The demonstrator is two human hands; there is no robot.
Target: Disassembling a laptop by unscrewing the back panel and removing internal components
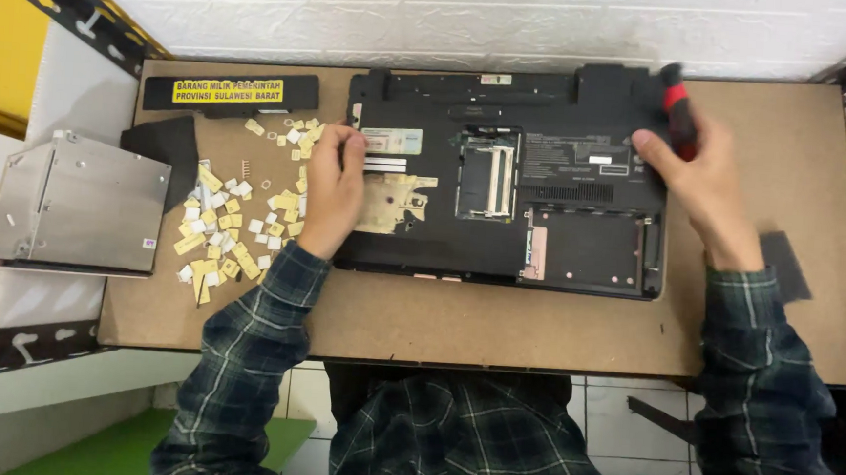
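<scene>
A silver optical drive [78,205] lies at far left, beside scattered yellow and white sticker scraps [228,230]. The left hand [333,188] reaches forward, fingers curled down on the left edge of the upturned black laptop [505,179] at mid-table. The right hand [705,181], wrist bent inward, grips a red-and-black screwdriver [677,111] upright at the laptop's rear right corner.

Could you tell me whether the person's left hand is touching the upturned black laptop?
Touching: the head view shows the left hand resting on the laptop's left edge.
</scene>
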